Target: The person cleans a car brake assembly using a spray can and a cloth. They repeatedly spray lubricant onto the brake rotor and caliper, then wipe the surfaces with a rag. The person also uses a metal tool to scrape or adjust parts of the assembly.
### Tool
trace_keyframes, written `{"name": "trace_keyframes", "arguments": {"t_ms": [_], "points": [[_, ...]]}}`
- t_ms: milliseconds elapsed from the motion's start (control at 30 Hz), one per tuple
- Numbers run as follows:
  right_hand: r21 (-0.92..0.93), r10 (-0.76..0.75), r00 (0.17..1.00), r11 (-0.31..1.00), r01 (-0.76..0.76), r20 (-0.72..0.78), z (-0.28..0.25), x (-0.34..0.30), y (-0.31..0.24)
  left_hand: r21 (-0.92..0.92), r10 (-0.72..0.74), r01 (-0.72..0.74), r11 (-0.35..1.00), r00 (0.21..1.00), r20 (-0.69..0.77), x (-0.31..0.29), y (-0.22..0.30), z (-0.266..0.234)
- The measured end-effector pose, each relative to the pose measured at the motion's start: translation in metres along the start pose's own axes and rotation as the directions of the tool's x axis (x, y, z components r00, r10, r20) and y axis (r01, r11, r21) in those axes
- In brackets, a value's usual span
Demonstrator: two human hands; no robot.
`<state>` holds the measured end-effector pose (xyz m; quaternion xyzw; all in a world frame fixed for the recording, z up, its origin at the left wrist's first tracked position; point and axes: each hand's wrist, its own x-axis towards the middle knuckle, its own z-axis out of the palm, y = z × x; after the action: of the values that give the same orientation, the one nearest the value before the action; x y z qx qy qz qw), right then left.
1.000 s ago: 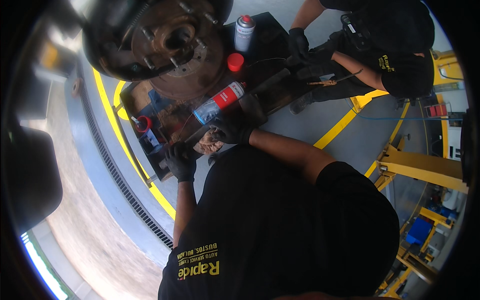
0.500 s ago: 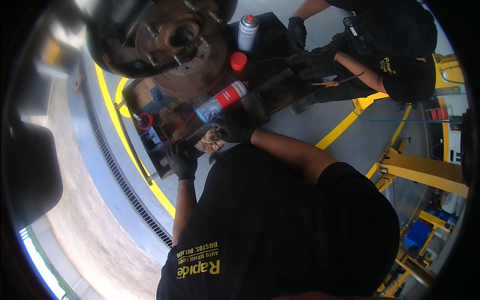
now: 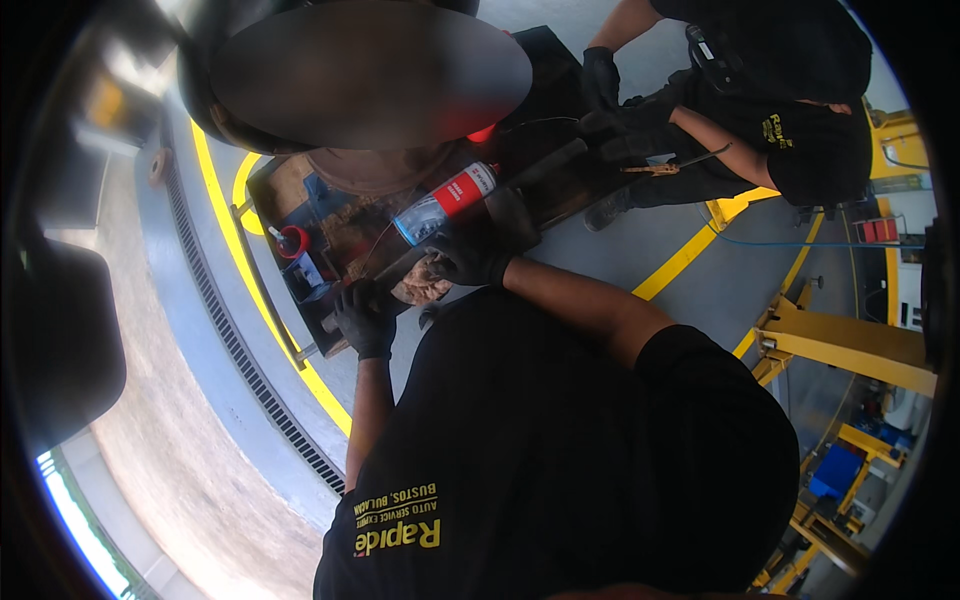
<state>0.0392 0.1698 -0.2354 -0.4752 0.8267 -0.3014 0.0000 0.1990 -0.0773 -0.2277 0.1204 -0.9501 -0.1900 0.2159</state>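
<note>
My left hand (image 3: 364, 318), in a black glove, has its fingers curled over the near rim of a dark metal tray (image 3: 330, 322). To its right, my gloved right hand (image 3: 466, 258) is closed on a crumpled brownish rag (image 3: 422, 286), which hangs at the tray's near edge. Just beyond that hand, a red, white and blue spray can (image 3: 446, 203) lies tilted in the tray. A thin straw runs near its lower end. Part of a rusty brake disc (image 3: 385, 170) shows beyond the can, its upper portion hidden by a blurred patch.
A red round container (image 3: 291, 242) and blue pieces (image 3: 325, 197) sit at the tray's left. On the far right, a co-worker's gloved hands (image 3: 630, 125) are near a thin tool (image 3: 655, 168). A yellow lift arm (image 3: 850, 345) stands at right; a floor grate (image 3: 240, 352) runs along the left.
A blurred oval now covers the wheel hub and the upright spray can at the top. The co-worker's hands have shifted slightly. My hands look unmoved.
</note>
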Motion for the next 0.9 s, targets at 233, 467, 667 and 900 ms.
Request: {"name": "trace_keyframes", "arguments": {"t_ms": [233, 467, 667, 900], "points": [[0.057, -0.010, 1.000, 0.998, 0.012, -0.021, 0.008, -0.003, 0.003, -0.010, 0.005, -0.005, 1.000, 1.000, -0.004, -0.001, 0.000, 0.000], [0.082, -0.032, 0.997, 0.996, 0.038, -0.073, 0.016, -0.001, 0.006, -0.011, 0.028, -0.029, 1.000, 1.000, -0.014, -0.001, -0.001, 0.001], [0.171, 0.026, 0.962, 0.985, 0.022, -0.273, -0.031, -0.003, -0.009, -0.005, 0.001, -0.001, 1.000, 1.000, 0.019, -0.002, -0.002, -0.002], [0.085, 0.337, 0.882, 0.941, -0.328, -0.329, -0.108, 0.031, 0.062, 0.011, -0.041, 0.041, 0.999, 0.998, 0.046, 0.001, 0.002, -0.008]]}}
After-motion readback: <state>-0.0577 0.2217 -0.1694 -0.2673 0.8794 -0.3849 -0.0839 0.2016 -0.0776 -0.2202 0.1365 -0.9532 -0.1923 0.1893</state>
